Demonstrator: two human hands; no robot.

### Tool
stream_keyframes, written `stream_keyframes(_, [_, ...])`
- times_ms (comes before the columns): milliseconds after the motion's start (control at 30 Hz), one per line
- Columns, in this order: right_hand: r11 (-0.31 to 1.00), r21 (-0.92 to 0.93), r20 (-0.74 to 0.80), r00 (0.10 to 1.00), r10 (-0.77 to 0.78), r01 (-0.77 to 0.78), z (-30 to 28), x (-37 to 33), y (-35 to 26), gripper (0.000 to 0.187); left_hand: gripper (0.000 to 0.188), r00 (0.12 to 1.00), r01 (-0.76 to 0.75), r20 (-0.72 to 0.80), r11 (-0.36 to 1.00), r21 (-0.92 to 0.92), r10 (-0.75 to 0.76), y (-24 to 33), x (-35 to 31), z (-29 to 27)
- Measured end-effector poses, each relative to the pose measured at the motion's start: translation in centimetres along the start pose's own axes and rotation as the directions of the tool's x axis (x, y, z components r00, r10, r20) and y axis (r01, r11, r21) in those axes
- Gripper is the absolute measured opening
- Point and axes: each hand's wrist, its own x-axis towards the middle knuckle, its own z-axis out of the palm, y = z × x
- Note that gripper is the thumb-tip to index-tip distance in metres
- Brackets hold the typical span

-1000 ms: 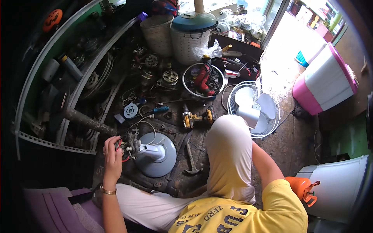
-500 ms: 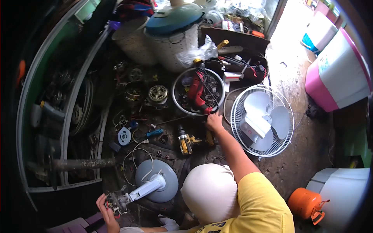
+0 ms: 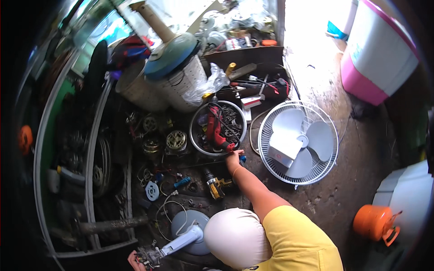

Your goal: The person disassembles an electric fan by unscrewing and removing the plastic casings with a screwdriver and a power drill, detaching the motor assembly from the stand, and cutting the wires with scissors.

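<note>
My right hand point(image 3: 233, 159) reaches forward to the near rim of a round metal basin point(image 3: 195, 141). Its fingers look closed, and a small blue piece point(image 3: 242, 159) shows beside them; what they grip is mostly hidden. Just beyond the fingers, a red corded power tool point(image 3: 214, 128) lies in the basin over small metal parts. At the lower left, my left hand point(image 3: 135, 261) is closed around an exposed fan motor point(image 3: 148, 256), partly cut off by the frame. The motor tops the white neck point(image 3: 183, 240) of a tilted fan stand with a grey round base point(image 3: 199, 221).
A yellow-and-black cordless drill point(image 3: 214, 184) lies before the basin. Right of it sits a fan cage point(image 3: 335, 151) with blades and a white box point(image 3: 285, 149). Motor parts point(image 3: 176, 141) and a blue-handled screwdriver point(image 3: 182, 182) lie leftward. An orange gas cylinder point(image 3: 373, 222) stands at right.
The view has shifted, moving most things down. My right hand has drawn slightly away from the power tool's end, and a blue piece now shows beside it. The left hand still holds the motor.
</note>
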Motion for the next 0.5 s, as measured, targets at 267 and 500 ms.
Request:
stream_keyframes(267, [0.773, 0.404, -0.503, 0.825, -0.259, 0.489, 1.9, -8.0, 10.3, 0.034, 0.044, 0.998, 0.060, 0.011, 0.997, 0.040, -0.061, 1.4, -1.2, 0.1])
stream_keyframes(500, [0.719, 0.455, -0.669, 0.735, -0.113, 0.525, 2.3, -25.6, 25.8, 0.037, 0.048, 0.990, 0.129, -0.043, 0.986, -0.107, -0.134, 1.3, -1.9, 0.8])
